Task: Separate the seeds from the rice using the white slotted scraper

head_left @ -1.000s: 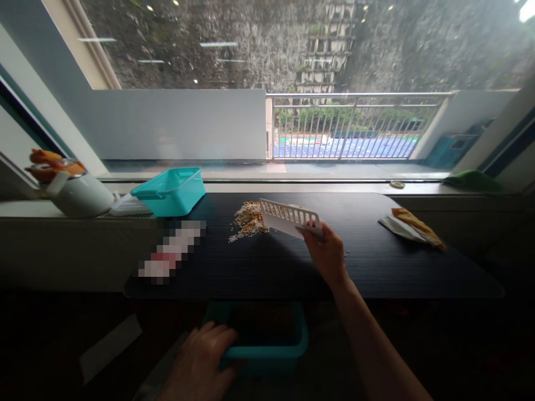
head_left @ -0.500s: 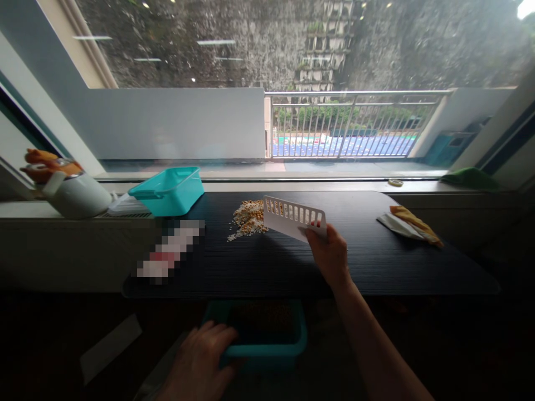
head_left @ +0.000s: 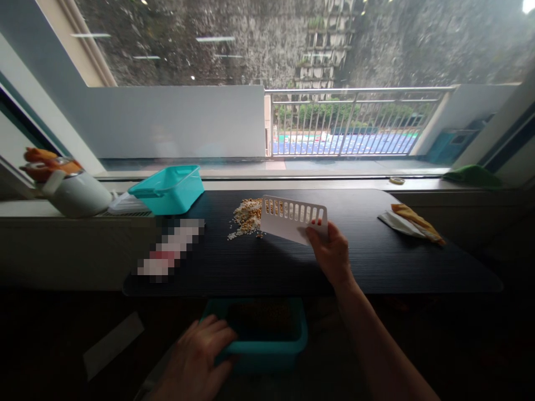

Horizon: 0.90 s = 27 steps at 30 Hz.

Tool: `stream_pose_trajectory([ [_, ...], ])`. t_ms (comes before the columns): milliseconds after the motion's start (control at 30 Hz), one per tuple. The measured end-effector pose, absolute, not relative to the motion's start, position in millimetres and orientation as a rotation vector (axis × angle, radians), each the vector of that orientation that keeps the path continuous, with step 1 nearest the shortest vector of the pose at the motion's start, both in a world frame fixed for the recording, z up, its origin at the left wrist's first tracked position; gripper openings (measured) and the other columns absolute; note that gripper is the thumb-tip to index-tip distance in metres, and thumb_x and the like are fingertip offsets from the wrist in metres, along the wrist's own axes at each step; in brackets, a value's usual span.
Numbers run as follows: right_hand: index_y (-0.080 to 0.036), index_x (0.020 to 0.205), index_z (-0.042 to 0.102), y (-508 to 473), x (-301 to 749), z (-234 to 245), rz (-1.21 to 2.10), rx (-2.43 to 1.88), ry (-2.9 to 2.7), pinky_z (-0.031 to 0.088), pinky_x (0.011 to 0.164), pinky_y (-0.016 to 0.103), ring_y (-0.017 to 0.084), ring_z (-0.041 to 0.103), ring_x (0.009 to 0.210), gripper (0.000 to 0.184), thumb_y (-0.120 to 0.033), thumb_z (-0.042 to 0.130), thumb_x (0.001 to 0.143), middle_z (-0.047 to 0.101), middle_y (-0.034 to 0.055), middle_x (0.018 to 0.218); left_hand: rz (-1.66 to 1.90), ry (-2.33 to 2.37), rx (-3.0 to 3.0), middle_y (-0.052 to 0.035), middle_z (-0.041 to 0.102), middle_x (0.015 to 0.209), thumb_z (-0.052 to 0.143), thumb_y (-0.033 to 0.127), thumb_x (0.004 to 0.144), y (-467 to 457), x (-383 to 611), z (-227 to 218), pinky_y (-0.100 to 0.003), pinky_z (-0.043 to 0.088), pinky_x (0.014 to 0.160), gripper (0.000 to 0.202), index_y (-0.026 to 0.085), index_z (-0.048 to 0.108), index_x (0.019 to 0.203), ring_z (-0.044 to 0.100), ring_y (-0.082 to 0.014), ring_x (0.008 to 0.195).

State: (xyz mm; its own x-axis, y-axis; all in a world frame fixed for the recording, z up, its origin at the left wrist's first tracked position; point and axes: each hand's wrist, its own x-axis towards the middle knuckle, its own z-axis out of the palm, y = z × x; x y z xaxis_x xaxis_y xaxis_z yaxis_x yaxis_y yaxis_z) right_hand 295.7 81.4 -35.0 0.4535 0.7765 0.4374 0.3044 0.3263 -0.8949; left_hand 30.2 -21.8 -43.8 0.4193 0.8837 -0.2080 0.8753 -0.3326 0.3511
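Scraper [head_left: 288, 221] nearer the grain pile [head_left: 247, 217]

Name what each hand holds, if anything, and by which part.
Right hand: white slotted scraper, by its right end. Left hand: lower teal tray, by its near-left rim.

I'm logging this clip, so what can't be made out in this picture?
Head view only:
The pixelated item on the table: blurred out, unidentifiable.
The grain pile: right part hidden behind the slotted board in the right hand.
The teal bin under the left hand: contents lost in shadow below the table edge.
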Motion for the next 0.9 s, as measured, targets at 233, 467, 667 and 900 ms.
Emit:
stream_pose_trajectory([
  [233,-0.018,0.090,0.067,80.7,298.4,-38.2,0.492,-1.220,-1.062,0.049,0.063,0.031,0.017,0.060,0.065,0.027,-0.039,0.069,0.072,0.065,0.0001,0.072,0.102,1.508,2.290,-0.0019,0.067,0.081,0.056,0.012,0.078,-21.2,26.0,-43.1,-0.037,0.040,0.081,0.015,0.020,0.068,0.076,0.059,-0.0236,0.088],
  [467,-0.018,0.090,0.066,80.5,298.5,-36.9,0.443,-1.263,-1.039,0.049,0.059,0.030,0.016,0.058,0.063,0.027,-0.038,0.069,0.072,0.064,-0.0002,0.072,0.258,1.487,2.325,0.0001,0.067,0.080,0.054,0.008,0.073,-24.0,21.1,-48.3,-0.034,0.040,0.080,0.019,0.021,0.067,0.075,0.058,-0.0217,0.085],
  [667,-0.019,0.091,0.066,80.6,298.6,-37.4,0.520,-1.214,-1.039,0.050,0.061,0.030,0.016,0.059,0.066,0.027,-0.039,0.070,0.073,0.064,-0.0001,0.074,0.307,1.500,2.343,-0.0002,0.066,0.079,0.056,0.010,0.074,-24.5,19.3,-51.9,-0.034,0.041,0.078,0.017,0.022,0.067,0.074,0.059,-0.0220,0.084],
  [900,-0.019,0.087,0.066,78.4,296.5,-37.8,0.519,-1.172,-1.123,0.048,0.061,0.029,0.015,0.057,0.063,0.024,-0.037,0.070,0.073,0.064,-0.0004,0.072,0.303,1.514,2.331,0.0002,0.066,0.076,0.056,0.013,0.076,-23.5,15.4,-44.5,-0.033,0.043,0.079,0.014,0.023,0.067,0.073,0.060,-0.0216,0.083],
])
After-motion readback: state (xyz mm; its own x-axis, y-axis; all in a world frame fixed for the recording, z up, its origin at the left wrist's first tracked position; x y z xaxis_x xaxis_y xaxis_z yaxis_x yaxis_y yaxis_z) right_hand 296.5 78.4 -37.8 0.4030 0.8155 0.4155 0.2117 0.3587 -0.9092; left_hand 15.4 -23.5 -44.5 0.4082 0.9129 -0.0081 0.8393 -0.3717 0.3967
